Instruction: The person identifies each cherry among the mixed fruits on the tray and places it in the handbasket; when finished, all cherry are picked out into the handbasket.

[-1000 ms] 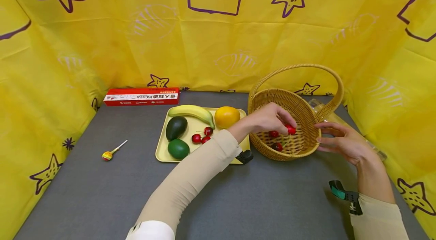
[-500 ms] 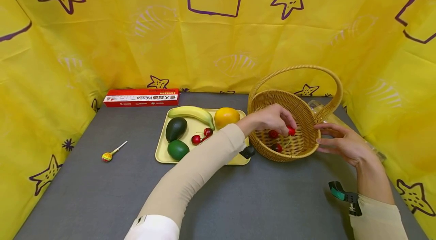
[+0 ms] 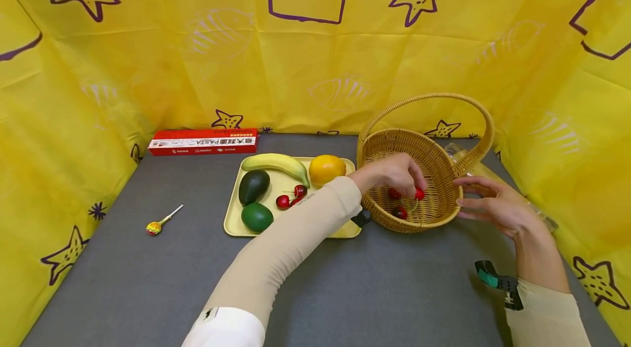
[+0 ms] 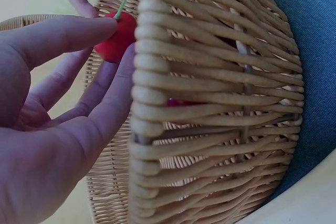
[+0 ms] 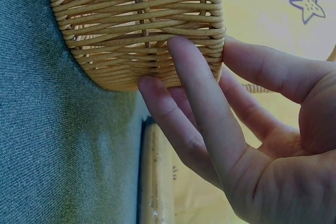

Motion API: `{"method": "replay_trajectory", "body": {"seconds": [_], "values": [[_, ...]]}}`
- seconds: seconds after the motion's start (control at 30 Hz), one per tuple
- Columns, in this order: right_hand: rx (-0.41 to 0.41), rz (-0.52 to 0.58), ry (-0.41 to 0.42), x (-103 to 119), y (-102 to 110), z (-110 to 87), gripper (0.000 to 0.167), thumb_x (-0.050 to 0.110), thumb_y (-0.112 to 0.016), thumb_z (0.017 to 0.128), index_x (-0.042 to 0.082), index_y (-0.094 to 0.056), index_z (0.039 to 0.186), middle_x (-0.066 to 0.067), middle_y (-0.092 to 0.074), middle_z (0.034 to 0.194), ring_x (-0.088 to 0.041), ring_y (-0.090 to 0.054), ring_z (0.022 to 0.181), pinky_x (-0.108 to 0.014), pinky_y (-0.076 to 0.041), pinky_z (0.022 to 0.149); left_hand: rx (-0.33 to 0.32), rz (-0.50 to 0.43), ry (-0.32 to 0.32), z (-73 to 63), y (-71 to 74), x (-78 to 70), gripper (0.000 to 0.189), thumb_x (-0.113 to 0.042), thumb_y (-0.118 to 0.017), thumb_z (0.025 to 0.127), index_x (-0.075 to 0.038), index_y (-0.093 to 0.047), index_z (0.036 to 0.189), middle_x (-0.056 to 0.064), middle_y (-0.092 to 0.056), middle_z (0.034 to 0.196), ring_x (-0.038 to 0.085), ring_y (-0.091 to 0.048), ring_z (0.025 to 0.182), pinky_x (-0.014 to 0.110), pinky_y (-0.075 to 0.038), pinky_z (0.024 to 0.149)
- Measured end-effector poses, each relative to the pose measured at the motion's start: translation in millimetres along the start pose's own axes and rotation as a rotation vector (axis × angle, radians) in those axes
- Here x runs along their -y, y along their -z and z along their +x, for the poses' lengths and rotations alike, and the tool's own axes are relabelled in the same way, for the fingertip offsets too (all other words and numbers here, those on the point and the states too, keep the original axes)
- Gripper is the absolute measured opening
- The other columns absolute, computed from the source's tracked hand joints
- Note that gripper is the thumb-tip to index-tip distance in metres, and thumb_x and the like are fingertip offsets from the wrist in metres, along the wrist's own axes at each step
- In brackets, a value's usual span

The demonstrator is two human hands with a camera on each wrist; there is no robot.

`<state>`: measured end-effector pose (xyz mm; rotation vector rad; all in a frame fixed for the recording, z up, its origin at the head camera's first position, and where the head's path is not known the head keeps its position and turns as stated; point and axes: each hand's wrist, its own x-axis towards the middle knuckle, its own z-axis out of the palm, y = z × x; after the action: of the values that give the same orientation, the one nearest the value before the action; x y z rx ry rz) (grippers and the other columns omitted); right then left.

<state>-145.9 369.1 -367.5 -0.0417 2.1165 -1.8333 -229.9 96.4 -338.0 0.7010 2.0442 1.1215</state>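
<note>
I see the left hand (image 3: 400,173), pinching a red cherry (image 4: 119,39), dip slightly lower inside the wicker basket (image 3: 401,142) the right hand (image 3: 500,209) grips, so placement looks nearly done.

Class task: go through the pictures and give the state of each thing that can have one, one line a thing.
Left hand, pinching a cherry
Right hand, touching the basket
Basket, standing, handle up
Other cherries inside, resting, stems unclear
Tray, lying flat, loaded
Cherries on it, partly hidden by the sleeve
Banana, unpeeled
Avocado, uncut
Green fruit, uncut
Yellow fruit, uncut
Lollipop, lying down, wrapper unclear
Pasta box, lying flat, no open end visible
</note>
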Motion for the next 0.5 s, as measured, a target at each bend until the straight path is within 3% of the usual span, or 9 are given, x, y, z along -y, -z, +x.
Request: {"method": "replay_trajectory", "body": {"seconds": [0.2,0.5], "values": [[-0.001,-0.013,-0.002,0.5,-0.2,-0.2,0.043,-0.001,-0.067,0.098,0.011,-0.061,0.139,0.015,-0.066,0.125,-0.013,-0.072,0.102,-0.034,-0.064,0.081,0.002,0.040,0.010,2.9,-3.7,1.3,0.028,0.014,-0.072,0.083,0.002,-0.078,0.109,0.004,-0.073,0.086,0.009,-0.063,0.067,0.044,-0.061,0.092],[0.007,0.017,0.016,0.2,-0.2,-0.7,0.042,-0.004,-0.066,0.098,0.010,-0.062,0.138,0.014,-0.067,0.124,-0.014,-0.073,0.100,-0.034,-0.064,0.080,0.021,0.115,0.058,4.6,-6.4,-0.2,0.022,0.011,-0.075,0.084,-0.001,-0.080,0.101,0.001,-0.067,0.079,0.011,-0.060,0.064,0.041,-0.062,0.087]]}}
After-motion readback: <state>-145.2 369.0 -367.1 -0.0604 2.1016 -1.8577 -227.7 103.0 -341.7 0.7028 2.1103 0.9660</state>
